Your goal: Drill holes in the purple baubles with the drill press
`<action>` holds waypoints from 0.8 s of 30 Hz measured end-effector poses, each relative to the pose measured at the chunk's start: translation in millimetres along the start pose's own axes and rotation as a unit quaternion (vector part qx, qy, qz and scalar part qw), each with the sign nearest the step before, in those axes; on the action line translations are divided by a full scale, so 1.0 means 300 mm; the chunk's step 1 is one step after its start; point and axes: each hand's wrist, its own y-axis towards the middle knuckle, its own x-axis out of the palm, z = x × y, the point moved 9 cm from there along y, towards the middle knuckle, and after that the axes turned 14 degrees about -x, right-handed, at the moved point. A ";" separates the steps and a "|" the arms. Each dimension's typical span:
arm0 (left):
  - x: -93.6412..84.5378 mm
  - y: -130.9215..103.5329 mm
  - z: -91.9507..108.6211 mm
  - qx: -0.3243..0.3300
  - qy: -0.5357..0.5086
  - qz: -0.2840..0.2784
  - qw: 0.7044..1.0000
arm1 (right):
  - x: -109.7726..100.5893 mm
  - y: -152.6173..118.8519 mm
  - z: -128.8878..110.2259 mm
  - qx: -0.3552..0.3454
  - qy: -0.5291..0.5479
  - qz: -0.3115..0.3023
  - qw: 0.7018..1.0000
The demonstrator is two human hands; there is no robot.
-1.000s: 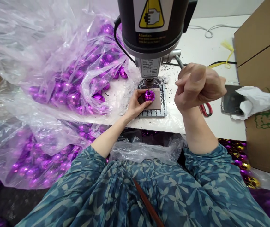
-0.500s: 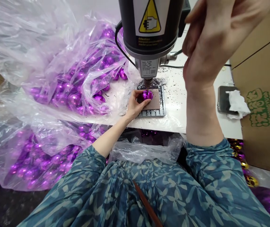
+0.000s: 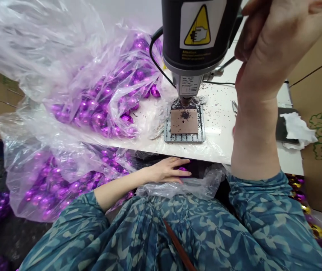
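Note:
My left hand point(image 3: 168, 170) is below the table's front edge, over a clear plastic bag point(image 3: 177, 187) at my lap. Its fingers are stretched and apart, with a shiny purple ball point(image 3: 182, 169) just under them. High on the right, my right hand point(image 3: 258, 41) is curled around the end of the drill press lever point(image 3: 227, 64); part of its grip is hidden. Between my arms stands the black drill press point(image 3: 196, 56) with a yellow warning label. Under its chuck point(image 3: 185, 100), a brown board point(image 3: 183, 127) with a small hole and dark shavings lies on the metal base point(image 3: 202, 137).
Clear plastic bags point(image 3: 73, 94) full of faceted purple balls cover the left of the table and hang below it. A few loose purple balls point(image 3: 155, 90) lie by the bag mouth. At right are a phone point(image 3: 283, 130), a crumpled tissue point(image 3: 298, 126) and a cardboard box point(image 3: 319, 86).
My left hand has left the board with the purple ball and come down and back over the bag at my lap, its fingers spreading. My right hand stays at the lever. The view has shifted slightly.

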 end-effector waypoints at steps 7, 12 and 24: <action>-0.423 0.192 -0.649 -0.306 -0.013 0.299 0.904 | -0.003 0.001 0.007 -0.081 -0.003 0.053 0.995; -0.516 0.398 -0.987 -0.388 0.033 0.235 0.890 | -0.005 0.001 0.025 -0.137 -0.020 0.030 0.990; -0.618 0.253 -0.872 -0.393 -0.127 0.309 0.857 | 0.013 -0.008 -0.019 -0.067 -0.033 0.000 0.997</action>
